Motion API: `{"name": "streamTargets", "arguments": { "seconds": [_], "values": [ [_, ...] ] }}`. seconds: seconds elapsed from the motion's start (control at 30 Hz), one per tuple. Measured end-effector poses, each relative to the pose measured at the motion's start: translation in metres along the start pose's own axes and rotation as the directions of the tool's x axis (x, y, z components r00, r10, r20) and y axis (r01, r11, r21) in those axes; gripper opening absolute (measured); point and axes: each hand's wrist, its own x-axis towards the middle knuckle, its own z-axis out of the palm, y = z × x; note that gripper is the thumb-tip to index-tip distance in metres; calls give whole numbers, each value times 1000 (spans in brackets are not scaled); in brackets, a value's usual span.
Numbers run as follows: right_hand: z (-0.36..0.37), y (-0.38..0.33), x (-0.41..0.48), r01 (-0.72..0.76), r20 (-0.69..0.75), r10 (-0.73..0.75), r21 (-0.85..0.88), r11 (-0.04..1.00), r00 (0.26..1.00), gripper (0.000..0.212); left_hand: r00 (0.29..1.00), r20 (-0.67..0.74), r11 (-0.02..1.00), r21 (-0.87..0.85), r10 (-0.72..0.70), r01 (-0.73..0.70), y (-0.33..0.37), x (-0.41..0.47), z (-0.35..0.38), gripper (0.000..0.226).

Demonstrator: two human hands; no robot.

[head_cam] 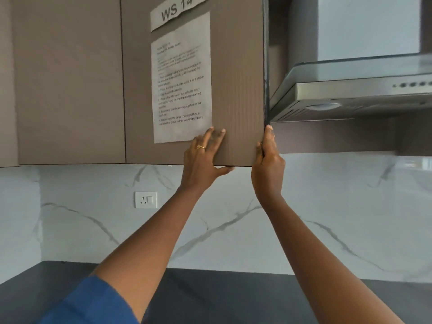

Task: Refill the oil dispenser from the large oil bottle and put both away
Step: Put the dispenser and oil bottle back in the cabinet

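Note:
Both my hands are up at the lower right corner of a brown wall cabinet door (236, 66). My left hand (205, 157) lies with straight fingers flat on the door's front, its thumb hooked under the bottom edge. My right hand (267, 160) grips the door's right edge, fingers wrapped round behind it. The door looks almost flush with the cabinet. Neither the oil dispenser nor the large oil bottle is in view.
A printed instruction sheet (181, 90) headed "WS 14" is taped on the door. A steel range hood (355, 92) juts out right of the cabinet. Below are a marble backsplash with a wall socket (145, 199) and a dark countertop (233, 298).

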Motion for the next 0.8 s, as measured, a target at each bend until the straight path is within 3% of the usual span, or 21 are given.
{"name": "streamTargets", "arguments": {
  "seconds": [0.2,0.53,0.8],
  "values": [
    [19,61,21,104,79,-88,-222,969,993,54,989,103,986,144,-102,87,10,18,47,95],
    [45,124,46,-26,141,60,-232,972,988,44,971,189,982,147,-147,120,6,43,101,88],
    [68,154,57,-36,201,107,-328,944,974,59,951,278,985,141,-137,101,-5,54,124,101]
  ]
}}
